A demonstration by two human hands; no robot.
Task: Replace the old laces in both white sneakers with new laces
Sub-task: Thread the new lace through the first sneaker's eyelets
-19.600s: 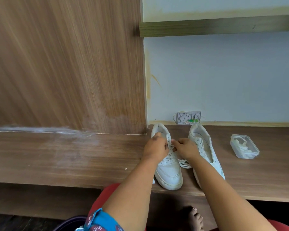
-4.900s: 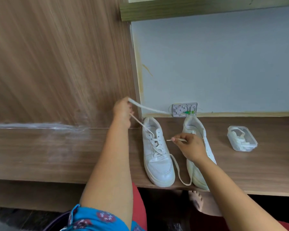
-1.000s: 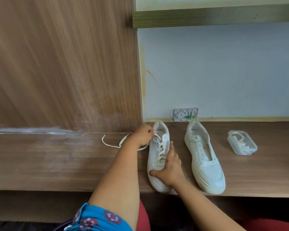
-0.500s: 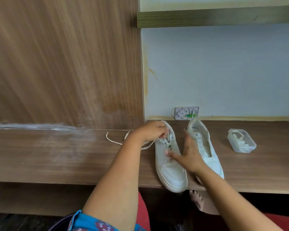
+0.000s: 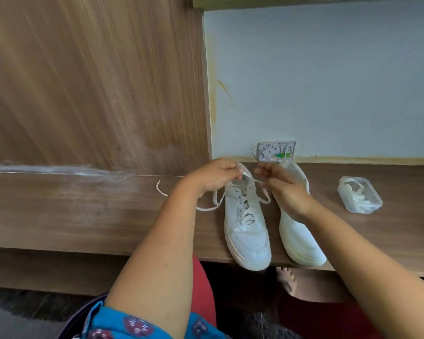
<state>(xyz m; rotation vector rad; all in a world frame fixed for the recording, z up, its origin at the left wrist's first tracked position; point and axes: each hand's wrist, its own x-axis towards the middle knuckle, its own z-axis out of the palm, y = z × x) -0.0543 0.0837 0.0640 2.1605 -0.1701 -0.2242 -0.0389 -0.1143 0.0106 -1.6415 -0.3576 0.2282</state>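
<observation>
Left hand [image 5: 212, 178] curled, pinches lace [image 5: 213, 203] end at collar of laced sneaker [image 5: 246, 223]; lace loops onto wooden shelf [image 5: 83, 216] just left of that hand. Right hand [image 5: 283, 188] pinches other lace end, resting over unlaced sneaker [image 5: 301, 243]. Clear box of laces [image 5: 359, 198] well right of right hand

On the wooden shelf [image 5: 83, 216]: laced sneaker [image 5: 246, 231] as landmark, toe at the front edge. Just right of it, the second sneaker [image 5: 301, 238]. Farther right, well apart, a plastic container [image 5: 359, 198]. Behind, against the wall, a small wall box [image 5: 277, 152]. Left, a loose lace [image 5: 201, 206] on the shelf.
</observation>
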